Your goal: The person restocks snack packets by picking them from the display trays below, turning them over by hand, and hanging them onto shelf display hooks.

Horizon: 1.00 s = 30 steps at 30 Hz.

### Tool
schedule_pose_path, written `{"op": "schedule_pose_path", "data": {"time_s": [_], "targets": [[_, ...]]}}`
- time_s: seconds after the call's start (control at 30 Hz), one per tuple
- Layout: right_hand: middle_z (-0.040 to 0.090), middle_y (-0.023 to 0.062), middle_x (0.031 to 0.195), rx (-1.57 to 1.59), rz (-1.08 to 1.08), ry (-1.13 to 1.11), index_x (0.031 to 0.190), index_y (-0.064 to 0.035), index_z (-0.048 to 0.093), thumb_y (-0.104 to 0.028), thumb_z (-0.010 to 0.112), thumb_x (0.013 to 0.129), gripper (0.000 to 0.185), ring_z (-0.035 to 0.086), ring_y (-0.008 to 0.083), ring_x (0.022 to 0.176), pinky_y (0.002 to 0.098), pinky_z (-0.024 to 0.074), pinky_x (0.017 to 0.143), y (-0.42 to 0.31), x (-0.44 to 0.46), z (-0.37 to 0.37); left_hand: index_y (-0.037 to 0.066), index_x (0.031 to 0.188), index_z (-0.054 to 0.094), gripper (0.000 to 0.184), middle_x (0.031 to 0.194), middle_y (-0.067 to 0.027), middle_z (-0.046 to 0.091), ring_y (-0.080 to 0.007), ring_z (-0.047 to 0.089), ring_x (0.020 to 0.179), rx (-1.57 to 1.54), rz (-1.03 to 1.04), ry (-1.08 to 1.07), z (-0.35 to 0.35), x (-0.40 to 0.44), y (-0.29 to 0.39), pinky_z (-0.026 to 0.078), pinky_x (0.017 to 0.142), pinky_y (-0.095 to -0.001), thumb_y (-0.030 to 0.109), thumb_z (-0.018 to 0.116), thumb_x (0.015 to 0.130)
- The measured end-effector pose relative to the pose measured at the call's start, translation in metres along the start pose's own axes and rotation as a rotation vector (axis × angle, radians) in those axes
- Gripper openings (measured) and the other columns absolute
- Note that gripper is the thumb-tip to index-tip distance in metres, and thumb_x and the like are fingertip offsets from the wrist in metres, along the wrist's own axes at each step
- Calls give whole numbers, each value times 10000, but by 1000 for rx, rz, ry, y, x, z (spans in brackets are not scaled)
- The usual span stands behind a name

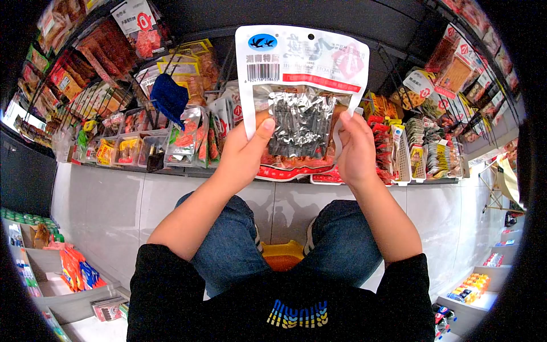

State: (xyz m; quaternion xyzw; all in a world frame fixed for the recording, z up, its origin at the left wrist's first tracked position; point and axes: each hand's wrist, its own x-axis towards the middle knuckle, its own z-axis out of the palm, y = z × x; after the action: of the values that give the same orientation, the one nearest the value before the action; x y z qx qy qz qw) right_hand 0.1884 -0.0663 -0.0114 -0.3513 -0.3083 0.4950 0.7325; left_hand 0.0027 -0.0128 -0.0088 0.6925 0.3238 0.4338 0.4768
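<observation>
Food packet [305, 87] hangs upright in both hands in front of the low shelf [196, 170], raised off it, its lower end overlapping the middle of the shelf's front edge in view. The left hand [246, 149] has a closed grip on the packet's left edge, thumb lying across the front; its fingers are mostly hidden behind. The right hand [357, 149] grips the right edge, fingers bent close against it. White borders surround a window showing a dark and silvery inner portion, with a barcode and a blue oval at the upper left and a red band across the front. Toward the shelf's left corner stand clear tubs [128, 149] of packed goods, with a dark blue item [170, 97] hanging nearby. Toward the right corner, a white basket [401, 154] stands beside rows of upright packs. A yellow stool [282, 255] shows between the person's legs.
</observation>
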Motion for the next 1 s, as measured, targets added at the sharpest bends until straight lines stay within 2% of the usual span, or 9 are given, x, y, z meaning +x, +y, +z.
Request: {"op": "schedule_pose_path", "data": {"time_s": [0.2,0.33,0.5,0.6,0.9,1.0], "targets": [[593,70,950,-2,8,1,970,4,562,-124,511,822,203,543,129,880,255,398,799,-1,-1,3,62,737,491,310,576,65,372,-38,326,540,26,-63,-1,-1,0,0,284,470,-215,318,429,901],[595,69,942,-81,20,41,963,13,571,-118,517,814,205,543,130,870,257,398,791,-2,-2,7,58,755,508,307,574,68,374,-35,328,538,17,-63,-32,-2,0,-1,285,471,-217,316,429,901],[598,68,928,-42,42,36,964,17,576,-118,522,811,211,547,136,853,262,404,772,-3,-4,9,25,889,554,309,636,54,432,-42,365,593,-12,-5,-14,3,-1,7,333,533,-218,302,418,908],[599,68,921,-39,35,31,962,16,577,-119,522,812,209,548,137,847,263,407,766,-1,-3,7,15,918,554,313,664,46,449,-46,376,617,-19,-14,-31,2,-1,7,348,563,-221,297,416,909],[599,67,923,-67,11,41,961,15,577,-130,529,811,214,547,134,844,259,405,765,-1,-3,8,23,820,532,315,622,53,395,-56,344,597,2,-9,-26,1,-1,1,322,541,-226,304,421,906],[600,65,922,-67,21,34,960,11,579,-131,532,810,212,547,133,841,257,405,764,0,-2,6,22,846,542,311,629,50,404,-57,348,602,0,-9,-39,-1,0,-3,326,548,-224,303,422,906]]}}
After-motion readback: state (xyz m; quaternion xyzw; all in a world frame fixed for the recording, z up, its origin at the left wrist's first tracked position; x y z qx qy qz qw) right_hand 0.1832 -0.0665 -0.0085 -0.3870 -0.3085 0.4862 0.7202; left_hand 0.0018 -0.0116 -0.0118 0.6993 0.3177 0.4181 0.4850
